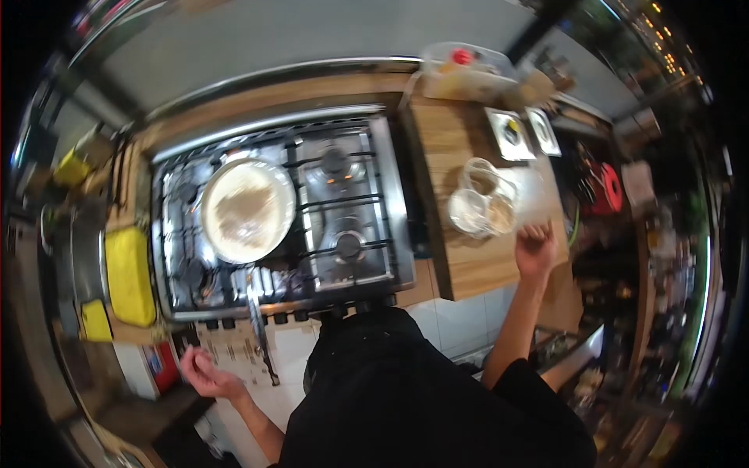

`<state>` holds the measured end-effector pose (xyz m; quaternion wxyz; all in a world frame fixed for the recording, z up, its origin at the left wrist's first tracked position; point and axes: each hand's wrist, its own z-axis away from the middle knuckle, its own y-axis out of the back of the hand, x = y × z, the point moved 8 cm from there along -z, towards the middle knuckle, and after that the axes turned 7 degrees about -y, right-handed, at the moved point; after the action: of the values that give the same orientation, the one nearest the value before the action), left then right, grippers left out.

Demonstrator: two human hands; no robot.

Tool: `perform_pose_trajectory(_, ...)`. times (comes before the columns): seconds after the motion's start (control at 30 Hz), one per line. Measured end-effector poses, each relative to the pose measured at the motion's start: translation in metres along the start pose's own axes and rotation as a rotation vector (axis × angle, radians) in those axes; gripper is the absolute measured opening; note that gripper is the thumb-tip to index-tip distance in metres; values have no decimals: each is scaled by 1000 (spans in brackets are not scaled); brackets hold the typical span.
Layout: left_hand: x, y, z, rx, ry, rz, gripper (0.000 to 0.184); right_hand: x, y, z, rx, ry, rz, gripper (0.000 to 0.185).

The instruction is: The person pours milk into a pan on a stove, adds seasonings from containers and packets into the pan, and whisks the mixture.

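Observation:
On the left burners of the gas stove sits a pan (290, 214) of pale liquid with a brownish patch in the middle. Its long handle (260, 324) points toward me over the stove's front edge. My left hand (209, 374) hangs left of this handle, palm up, its fingers loosely bent and nothing visible in them. Over the wooden counter, my right hand (537, 248) has its fingers curled in; blur hides anything inside. Just left of it stand a cup of white powder (468, 211), a cup of tan contents (499, 214) and another round container (480, 176).
A yellow cloth (130, 277) lies left of the gas stove (399, 226). At the back of the wooden counter (460, 269) are a clear plastic bin (437, 86) and two metal trays (511, 144). A red object (608, 188) lies farther right.

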<state>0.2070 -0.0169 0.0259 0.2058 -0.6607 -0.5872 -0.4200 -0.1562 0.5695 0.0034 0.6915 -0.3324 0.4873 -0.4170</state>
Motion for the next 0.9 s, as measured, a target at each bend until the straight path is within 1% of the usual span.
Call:
perform_pose_trajectory(0.03,26,-51,-16,-86,-71,150,18,-52,52,30,234,187,104,38)
perform_pose_trajectory(0.07,54,-104,-24,-203,-146,208,16,-100,106,51,-113,181,186,28)
perform_pose_trajectory(0.1,83,-157,-27,-312,-223,263,15,-136,176,96,379,377,309,19)
perform_pose_trajectory(0.13,104,-212,-23,-493,-177,376,11,-156,226,155,881,544,410,14)
perform_pose_trajectory(0.17,132,-270,-10,-631,-106,412,11,-157,248,196,1061,559,526,18)
perform_pose_trajectory(0.2,165,-331,11,-860,-76,497,14,-159,252,209,1155,566,573,23)
perform_pose_trajectory(0.23,203,-381,37,-1017,-231,478,19,-160,256,222,1251,566,618,29)
perform_pose_trajectory(0.27,232,-432,74,-1226,-372,461,26,-155,244,212,1204,513,762,33)
perform_pose_trajectory(0.3,253,-476,114,-1302,-611,439,30,-150,231,199,1155,457,902,36)
perform_pose_trajectory(0.37,275,-550,188,-1358,-731,381,32,-139,202,141,991,335,1012,39)
perform_pose_trajectory(0.4,281,-576,212,-1374,-749,388,32,-134,179,103,886,354,1013,32)
perform_pose_trajectory(0.43,284,-601,235,-1362,-877,214,29,-129,173,63,800,374,1103,34)
perform_pose_trajectory(0.47,288,-620,252,-1339,-1001,34,27,-122,148,25,777,300,1253,42)
perform_pose_trajectory(0.5,294,-634,261,-1353,-1014,31,27,-115,135,-15,682,332,1411,49)
perform_pose_trajectory(0.53,291,-648,270,-1476,-994,-2,25,-108,116,-46,640,497,1641,51)
perform_pose_trajectory(0.57,284,-656,278,-1601,-964,-43,24,-98,96,-69,654,591,1799,45)
perform_pose_trajectory(0.6,285,-657,281,-1620,-1013,-41,15,-91,81,-86,660,688,1956,39)
perform_pose_trajectory(0.63,283,-656,282,-1630,-1012,-63,15,-92,83,-99,654,670,1944,39)
perform_pose_trajectory(0.7,276,-649,273,-1707,-754,62,12,-76,82,-130,455,476,2004,27)
perform_pose_trajectory(0.73,276,-646,267,-1703,-748,42,12,-75,72,-127,369,598,1965,14)
perform_pose_trajectory(0.77,278,-642,266,-1742,-736,86,11,-74,72,-123,347,594,1961,14)
perform_pose_trajectory(0.83,274,-637,265,-1778,-707,121,11,-68,57,-99,123,629,1920,7)
perform_pose_trajectory(0.87,278,-632,266,-1739,-874,163,11,-68,62,-91,111,619,1919,7)
perform_pose_trajectory(0.9,284,-626,269,-1692,-1044,208,12,-65,59,-80,5,682,1963,5)
